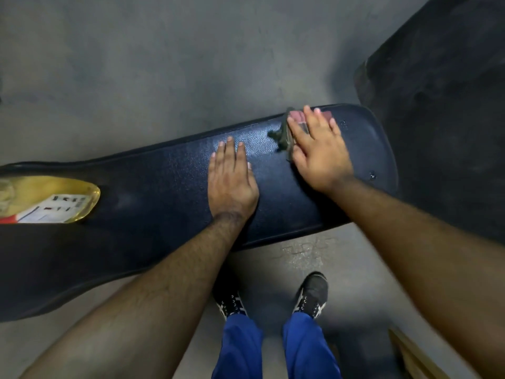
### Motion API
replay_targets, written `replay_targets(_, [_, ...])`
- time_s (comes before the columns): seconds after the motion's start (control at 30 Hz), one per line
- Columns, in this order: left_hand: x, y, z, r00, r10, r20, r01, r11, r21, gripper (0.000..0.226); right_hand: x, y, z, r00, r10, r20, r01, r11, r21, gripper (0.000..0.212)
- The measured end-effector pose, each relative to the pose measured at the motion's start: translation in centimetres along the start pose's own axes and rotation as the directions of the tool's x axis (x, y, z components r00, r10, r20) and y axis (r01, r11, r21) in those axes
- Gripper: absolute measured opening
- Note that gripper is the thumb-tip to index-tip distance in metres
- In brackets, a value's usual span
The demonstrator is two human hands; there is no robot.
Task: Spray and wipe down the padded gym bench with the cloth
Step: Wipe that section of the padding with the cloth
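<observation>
Head view shows black shoes (313,294) on the floor nearest; beyond them the left hand (232,181) lies flat, fingers straight, on the dark padded surface (153,187). Farther right, the right hand (318,149) presses the cloth (287,132) flat near the surface's end; a yellow bottle (46,199) lies at far left

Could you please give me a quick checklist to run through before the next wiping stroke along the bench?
1. Cloth under the wiping hand: ok, the right hand presses flat on it near the bench's right end.
2. Bench steadied: ok, the left hand rests flat on the pad.
3. Path to the left: not ok, the left hand lies beside the cloth in that direction.
4. Spray bottle out of the way: ok for now, it lies on the pad's far left end.
5. Pad wet with spray: cannot tell.
6. Footing: ok, both shoes stand on the floor by the bench.
</observation>
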State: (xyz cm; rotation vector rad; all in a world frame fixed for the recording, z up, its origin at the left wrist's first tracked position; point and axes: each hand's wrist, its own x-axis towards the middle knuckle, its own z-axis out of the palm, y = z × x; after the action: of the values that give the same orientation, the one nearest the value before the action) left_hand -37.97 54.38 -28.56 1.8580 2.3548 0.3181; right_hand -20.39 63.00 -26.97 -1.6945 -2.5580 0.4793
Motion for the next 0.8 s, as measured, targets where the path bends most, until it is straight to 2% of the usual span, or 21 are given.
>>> replay_targets(0.03, [-0.1,0.0,-0.1,1.000,-0.006,0.011,0.006,1.000,-0.006,0.052,-0.6,-1.7,0.6,0.994,0.106,-0.013,-0.105,0.994,0.023,0.066])
replay_targets(0.07, [-0.2,0.0,-0.2,1.000,-0.006,0.017,0.006,1.000,-0.010,0.052,-2.1,-3.4,1.4,0.996,0.090,-0.024,-0.089,0.996,0.032,0.067])
replay_targets(0.1, [-0.2,0.1,-0.4,1.000,-0.004,0.025,0.004,1.000,-0.021,0.053,-4.2,-4.5,2.0,0.999,-0.032,-0.017,0.033,0.999,0.034,0.066])
replay_targets(0.17, [-0.1,0.2,-0.5,0.999,-0.022,0.027,0.024,0.997,-0.071,0.053,-7.2,-2.9,2.1,0.935,-0.346,0.072,0.347,0.938,-0.009,0.063])
replay_targets(0.2, [-0.4,0.2,-0.6,0.999,-0.036,0.013,0.037,0.994,-0.104,0.052,-7.1,-0.8,1.7,0.913,-0.403,0.065,0.407,0.911,-0.062,0.062])
replay_targets(0.23, [-0.7,0.3,-0.6,0.999,-0.042,-0.003,0.041,0.989,-0.141,0.051,-6.3,0.7,1.3,0.940,-0.339,0.037,0.341,0.935,-0.103,0.061])
replay_targets(0.27, [-1.1,0.4,-0.7,0.999,-0.046,-0.012,0.043,0.983,-0.179,0.049,-5.3,1.7,1.0,0.987,-0.158,-0.019,0.155,0.983,-0.103,0.062])
replay_targets(0.3, [-1.4,0.5,-0.8,0.998,-0.053,-0.015,0.049,0.977,-0.209,0.049,-4.6,1.4,0.8,0.996,0.064,-0.068,-0.068,0.996,-0.058,0.063])
replay_targets(0.33, [-1.9,0.5,-0.9,0.998,-0.064,-0.017,0.059,0.972,-0.229,0.050,-4.8,0.1,1.2,0.971,0.222,-0.086,-0.225,0.974,-0.030,0.065])
replay_targets(0.37, [-2.3,0.6,-1.0,0.997,-0.076,-0.019,0.069,0.968,-0.240,0.050,-5.9,-1.7,2.0,0.964,0.246,-0.103,-0.249,0.968,-0.021,0.065])
replay_targets(0.4, [-2.6,0.9,-1.1,0.996,-0.084,-0.021,0.077,0.966,-0.246,0.050,-7.7,-3.3,2.8,0.985,0.135,-0.110,-0.139,0.990,-0.023,0.064])
replay_targets(0.43, [-2.8,1.3,-1.2,0.996,-0.086,-0.021,0.078,0.964,-0.255,0.050,-9.9,-4.0,3.2,0.996,-0.050,-0.069,0.048,0.998,-0.033,0.063])
replay_targets(0.5, [-3.2,2.2,-1.3,0.998,-0.065,-0.015,0.058,0.960,-0.275,0.049,-11.9,-1.2,2.7,0.929,-0.366,0.056,0.369,0.928,-0.051,0.061])
replay_targets(0.53, [-3.2,2.7,-1.1,0.999,-0.039,-0.015,0.033,0.959,-0.281,0.049,-11.3,0.9,2.1,0.917,-0.394,0.052,0.398,0.913,-0.095,0.060])
replay_targets(0.57, [-3.0,3.3,-0.9,1.000,-0.010,-0.019,0.004,0.959,-0.283,0.049,-10.2,2.8,1.5,0.952,-0.305,0.020,0.305,0.945,-0.118,0.059])
replay_targets(0.6, [-2.8,3.8,-0.6,1.000,0.012,-0.022,-0.017,0.959,-0.282,0.049,-9.0,4.0,0.9,0.992,-0.118,-0.037,0.114,0.990,-0.083,0.059])
replay_targets(0.63, [-2.5,4.2,-0.3,1.000,0.021,-0.022,-0.027,0.959,-0.282,0.049,-8.5,4.1,0.7,0.993,0.085,-0.079,-0.087,0.996,-0.014,0.059])
replay_targets(0.67, [-2.4,4.8,-0.2,0.999,0.025,-0.020,-0.030,0.957,-0.288,0.049,-8.8,3.3,1.0,0.976,0.191,-0.106,-0.190,0.981,0.027,0.059])
replay_targets(0.7, [-2.2,5.4,-0.1,0.999,0.031,-0.018,-0.035,0.954,-0.296,0.049,-9.9,2.1,1.8,0.978,0.171,-0.120,-0.170,0.985,0.024,0.058])
replay_targets(0.77, [-2.1,6.8,0.2,0.998,0.066,-0.005,-0.064,0.948,-0.313,0.048,-13.2,1.4,2.6,0.993,-0.110,-0.040,0.109,0.994,-0.009,0.056])
replay_targets(0.8, [-1.9,7.5,0.4,0.996,0.084,0.002,-0.079,0.945,-0.318,0.047,-13.9,2.9,2.5,0.968,-0.250,0.012,0.250,0.968,-0.025,0.055])
